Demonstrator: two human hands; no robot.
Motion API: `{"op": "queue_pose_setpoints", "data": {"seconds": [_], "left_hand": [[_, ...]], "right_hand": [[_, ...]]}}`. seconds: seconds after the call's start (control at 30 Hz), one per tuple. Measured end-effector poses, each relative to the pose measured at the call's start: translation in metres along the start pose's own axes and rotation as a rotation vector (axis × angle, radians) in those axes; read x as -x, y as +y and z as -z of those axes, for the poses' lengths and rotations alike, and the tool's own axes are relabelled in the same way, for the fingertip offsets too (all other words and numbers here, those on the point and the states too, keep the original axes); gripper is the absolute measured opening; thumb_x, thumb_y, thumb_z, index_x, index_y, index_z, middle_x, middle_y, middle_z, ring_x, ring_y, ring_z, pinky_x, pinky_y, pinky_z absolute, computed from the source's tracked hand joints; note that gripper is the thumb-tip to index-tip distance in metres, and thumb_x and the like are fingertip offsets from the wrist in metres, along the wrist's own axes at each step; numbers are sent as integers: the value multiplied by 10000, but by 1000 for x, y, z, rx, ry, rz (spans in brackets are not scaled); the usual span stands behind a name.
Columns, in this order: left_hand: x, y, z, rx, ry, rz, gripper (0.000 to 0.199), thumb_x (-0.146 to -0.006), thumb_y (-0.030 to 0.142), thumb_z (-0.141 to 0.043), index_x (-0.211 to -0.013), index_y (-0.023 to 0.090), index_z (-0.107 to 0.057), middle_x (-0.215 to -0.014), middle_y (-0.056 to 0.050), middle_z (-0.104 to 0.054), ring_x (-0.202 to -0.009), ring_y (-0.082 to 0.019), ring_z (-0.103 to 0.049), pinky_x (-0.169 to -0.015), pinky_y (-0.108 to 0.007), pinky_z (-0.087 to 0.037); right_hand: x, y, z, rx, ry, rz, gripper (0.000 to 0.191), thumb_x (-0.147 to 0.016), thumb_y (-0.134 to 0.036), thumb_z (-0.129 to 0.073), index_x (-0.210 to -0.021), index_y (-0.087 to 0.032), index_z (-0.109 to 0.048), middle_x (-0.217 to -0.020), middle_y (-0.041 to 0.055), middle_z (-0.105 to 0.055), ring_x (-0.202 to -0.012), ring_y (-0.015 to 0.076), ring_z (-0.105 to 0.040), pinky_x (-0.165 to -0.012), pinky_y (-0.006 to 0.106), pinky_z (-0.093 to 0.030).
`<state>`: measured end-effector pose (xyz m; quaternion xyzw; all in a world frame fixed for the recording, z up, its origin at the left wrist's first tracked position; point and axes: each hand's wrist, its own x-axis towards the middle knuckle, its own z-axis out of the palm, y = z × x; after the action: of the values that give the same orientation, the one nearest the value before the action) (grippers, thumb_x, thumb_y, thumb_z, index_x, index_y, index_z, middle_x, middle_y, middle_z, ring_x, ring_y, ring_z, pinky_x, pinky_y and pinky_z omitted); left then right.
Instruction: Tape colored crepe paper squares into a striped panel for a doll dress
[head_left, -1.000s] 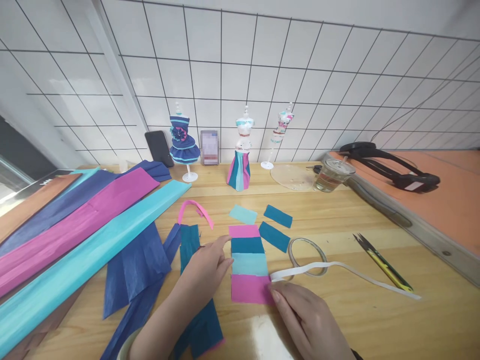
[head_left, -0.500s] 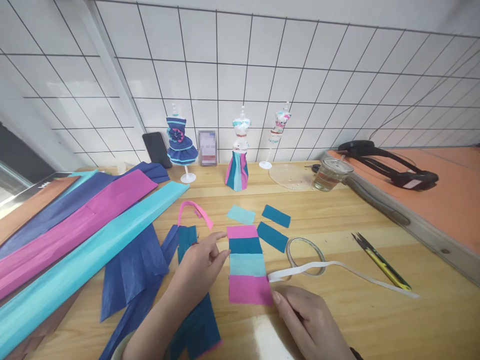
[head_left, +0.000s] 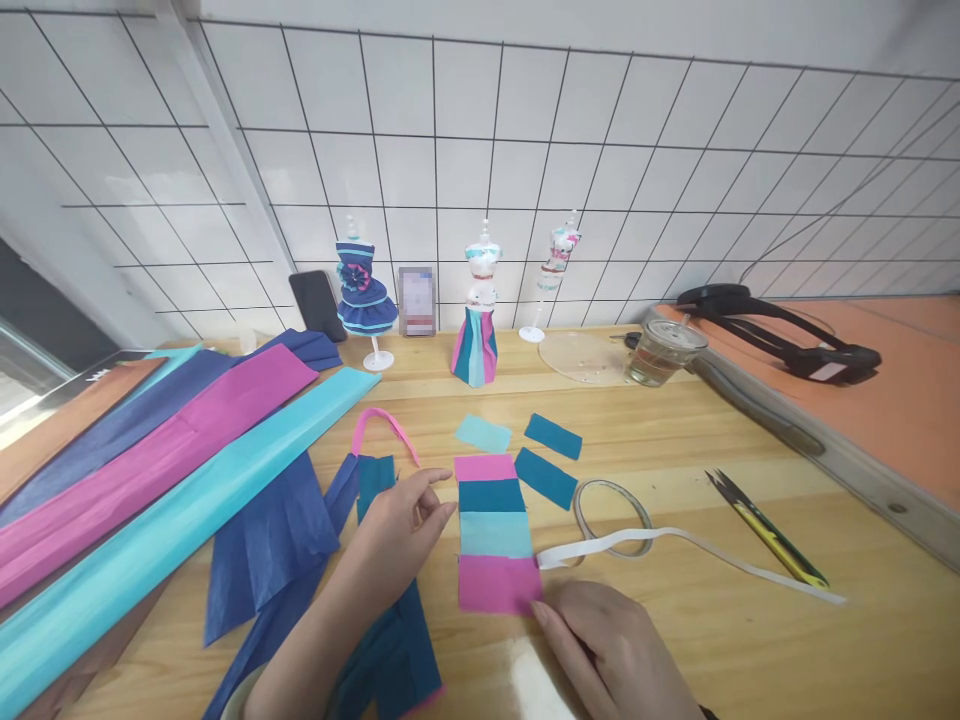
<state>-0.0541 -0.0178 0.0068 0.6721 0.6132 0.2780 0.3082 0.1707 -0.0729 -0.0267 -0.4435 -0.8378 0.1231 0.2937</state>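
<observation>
A striped strip of pink, teal and light blue pieces lies flat on the wooden table. My left hand hovers at its left edge, index finger and thumb apart, holding nothing. At the strip's lower right corner, my right hand touches the pink piece with a fingertip, its other fingers curled under. Whether anything is inside those fingers is hidden. One light blue piece and two teal pieces lie above. White tape trails rightward from the strip, across a tape roll.
Yellow-black scissors lie at the right, a lidded cup behind them. Three small mannequins and a propped phone stand by the tiled wall. Long coloured sheets cover the left side, with a pink strip nearby.
My right hand has moved slightly left, its fingertip now on the pink piece's corner. The left hand has barely moved. The whole view has shifted slightly.
</observation>
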Motion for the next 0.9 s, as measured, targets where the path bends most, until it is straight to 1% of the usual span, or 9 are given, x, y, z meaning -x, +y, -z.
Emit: {"op": "queue_pose_setpoints", "data": {"seconds": [0.13, 0.27, 0.53, 0.73, 0.83, 0.9], "left_hand": [[0, -1, -2, -28, -1, -4, 337, -833, 308, -458, -1113, 163, -578, -653, 37, -555, -577, -124, -495, -573, -227, -378], [1, -3, -4, -55, 8, -21, 325, -834, 313, -461, -1095, 169, -591, -654, 35, -565, -575, -124, -494, -571, -228, -372], [-1, -3, -5, -51, -3, 0, 317, -830, 309, -457, -1070, 167, -608, -640, 35, -553, -577, -127, -496, -563, -226, -367], [-1, -3, -5, -58, 1, -2, 338, -831, 331, -449, -1075, 164, -610, -637, 30, -549, -584, -133, -501, -566, -230, -368], [-1, -4, -5, -70, 0, 4, 339, -831, 338, -445, -1066, 158, -610, -639, 25, -555, -581, -136, -498, -567, -235, -367], [0, -5, -5, -76, -2, 6, 338, -832, 341, -444, -1064, 160, -608, -642, 23, -560, -583, -138, -501, -570, -238, -366]], "right_hand": [[1, 2, -2, 27, -21, -13, 357, -942, -233, -338, -645, -189, -530, -566, 11, -537, -529, 143, -530, -534, 257, -392], [3, 2, -3, 47, -14, 6, 357, -939, -230, -340, -656, -192, -556, -568, 12, -549, -535, 149, -544, -536, 260, -397], [4, 1, -5, 63, -21, 8, 346, -935, -223, -351, -641, -197, -532, -580, 10, -548, -544, 147, -540, -540, 261, -400], [4, 4, -5, 52, -23, 39, 342, -942, -224, -340, -690, -200, -570, -609, 19, -575, -578, 149, -565, -567, 255, -428], [3, 3, -2, 47, -8, 66, 354, -950, -259, -337, -704, -203, -585, -606, 19, -586, -578, 145, -577, -570, 240, -448], [0, 0, 4, 36, -11, 66, 359, -951, -283, -343, -706, -207, -594, -605, 16, -595, -574, 140, -584, -571, 226, -461]]}}
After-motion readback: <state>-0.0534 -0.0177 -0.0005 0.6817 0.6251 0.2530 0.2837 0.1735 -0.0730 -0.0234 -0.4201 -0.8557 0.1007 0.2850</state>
